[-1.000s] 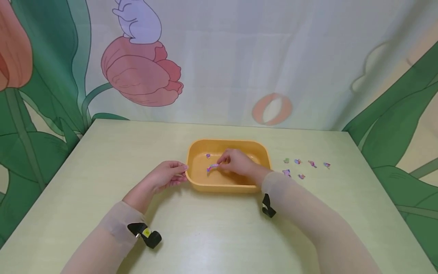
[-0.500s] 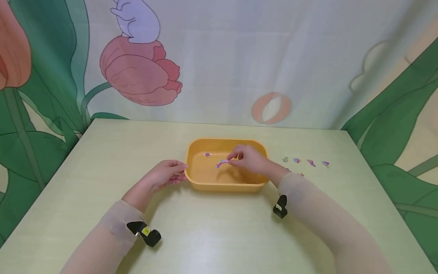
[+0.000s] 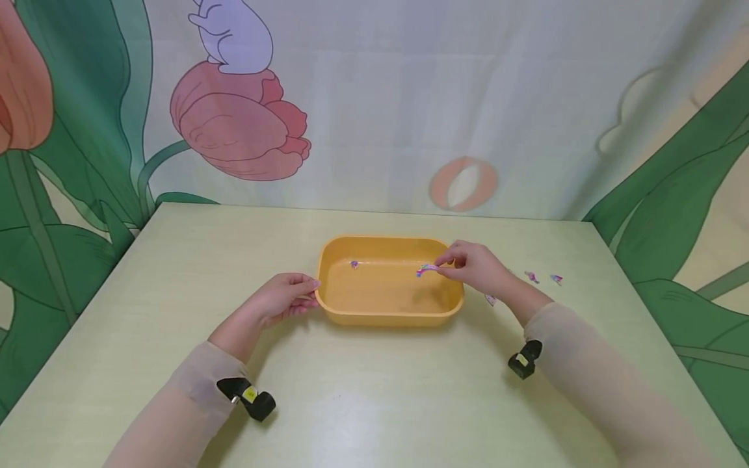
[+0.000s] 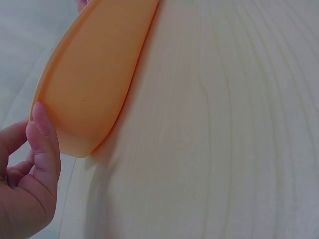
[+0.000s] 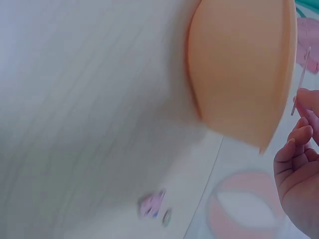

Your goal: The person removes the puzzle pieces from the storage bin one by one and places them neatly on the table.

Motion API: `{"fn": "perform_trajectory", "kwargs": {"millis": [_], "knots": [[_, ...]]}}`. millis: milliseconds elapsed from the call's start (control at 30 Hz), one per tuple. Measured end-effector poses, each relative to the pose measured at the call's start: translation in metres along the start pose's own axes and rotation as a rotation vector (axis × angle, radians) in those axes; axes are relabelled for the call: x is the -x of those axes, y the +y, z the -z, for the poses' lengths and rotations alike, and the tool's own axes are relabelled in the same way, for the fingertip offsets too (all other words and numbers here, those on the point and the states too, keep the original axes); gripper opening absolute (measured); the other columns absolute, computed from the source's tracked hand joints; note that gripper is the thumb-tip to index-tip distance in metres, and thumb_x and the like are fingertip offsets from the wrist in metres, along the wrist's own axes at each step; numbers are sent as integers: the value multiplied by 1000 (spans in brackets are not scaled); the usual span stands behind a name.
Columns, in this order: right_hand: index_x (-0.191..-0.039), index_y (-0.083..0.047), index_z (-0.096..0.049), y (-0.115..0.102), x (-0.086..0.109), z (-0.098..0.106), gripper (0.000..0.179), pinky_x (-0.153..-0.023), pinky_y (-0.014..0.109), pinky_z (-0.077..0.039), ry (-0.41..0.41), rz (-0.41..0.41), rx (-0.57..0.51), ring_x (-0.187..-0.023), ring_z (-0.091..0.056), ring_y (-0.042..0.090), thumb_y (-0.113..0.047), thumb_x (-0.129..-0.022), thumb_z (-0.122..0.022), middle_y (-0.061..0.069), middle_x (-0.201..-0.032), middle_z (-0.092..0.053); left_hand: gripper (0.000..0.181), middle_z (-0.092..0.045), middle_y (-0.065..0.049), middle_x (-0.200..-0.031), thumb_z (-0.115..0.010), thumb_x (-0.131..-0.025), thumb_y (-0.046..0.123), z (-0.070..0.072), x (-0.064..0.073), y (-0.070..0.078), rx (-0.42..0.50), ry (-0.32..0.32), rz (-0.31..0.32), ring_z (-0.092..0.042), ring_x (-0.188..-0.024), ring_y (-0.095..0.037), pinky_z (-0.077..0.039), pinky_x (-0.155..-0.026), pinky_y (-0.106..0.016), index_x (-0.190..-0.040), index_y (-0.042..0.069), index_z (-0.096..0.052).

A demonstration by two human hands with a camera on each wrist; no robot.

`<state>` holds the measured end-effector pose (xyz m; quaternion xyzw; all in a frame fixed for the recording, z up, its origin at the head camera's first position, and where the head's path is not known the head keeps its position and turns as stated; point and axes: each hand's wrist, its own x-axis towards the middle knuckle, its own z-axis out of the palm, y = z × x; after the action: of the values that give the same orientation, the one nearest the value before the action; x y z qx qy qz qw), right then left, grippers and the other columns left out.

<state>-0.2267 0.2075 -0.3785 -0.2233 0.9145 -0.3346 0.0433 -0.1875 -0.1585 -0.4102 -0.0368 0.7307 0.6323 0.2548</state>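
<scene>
A yellow-orange rectangular tray sits on the table. At its left end, my left hand pinches the rim between thumb and fingers; the left wrist view shows the thumb and fingers at the rim. My right hand pinches a small, flat, multicoloured piece over the tray's right end. Seen edge-on in the right wrist view, that flat piece is a thin strip standing out from the fingertips beside the rim. Another small purplish piece lies inside the tray, toward the back left.
Right of the tray, several small colourful pieces lie on the table, among them a pink one, a mixed-colour one and a purple one beside my right forearm. A printed curtain hangs behind the table's back edge.
My right hand has moved right, from the middle of the tray to its right end, carrying the flat multicoloured piece. The left hand and tray have stayed in place.
</scene>
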Motion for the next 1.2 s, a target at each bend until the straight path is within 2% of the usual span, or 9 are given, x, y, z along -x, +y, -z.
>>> {"fn": "perform_trajectory", "kwargs": {"millis": [333, 633, 967, 1200], "knots": [[-97, -9, -72, 22, 25, 22, 14, -56, 25, -37, 23, -134, 44, -71, -43, 21, -17, -85, -70, 4, -85, -54, 37, -63, -4, -81, -54, -96, 22, 1, 0, -1, 11, -8, -11, -63, -74, -14, -50, -61, -19, -115, -10, -49], [-105, -7, -69, 50, 50, 40, 22, -58, 27, -44, 32, -282, 99, -81, -45, 24, -20, -87, -67, 8, -93, -55, 36, -63, -4, -80, -54, -96, 21, 1, 0, -1, 16, -21, -24, -63, -74, -13, -50, -61, -19, -115, -10, -49], [-110, 1, -65, 88, 82, 58, 30, -65, 31, -40, 68, -365, 118, -85, -46, 26, -21, -89, -64, 14, -98, -57, 37, -63, -4, -80, -54, -96, 21, 1, 2, 1, 16, -14, -14, -63, -73, -14, -50, -61, -19, -116, -10, -49], [-112, 2, -64, 110, 93, 62, 33, -66, 32, -39, 53, -443, 112, -89, -44, 29, -22, -89, -64, 17, -102, -54, 37, -63, -3, -80, -54, -96, 20, 1, 0, -1, 28, -10, -3, -63, -72, -12, -50, -59, -18, -116, -10, -48]]}}
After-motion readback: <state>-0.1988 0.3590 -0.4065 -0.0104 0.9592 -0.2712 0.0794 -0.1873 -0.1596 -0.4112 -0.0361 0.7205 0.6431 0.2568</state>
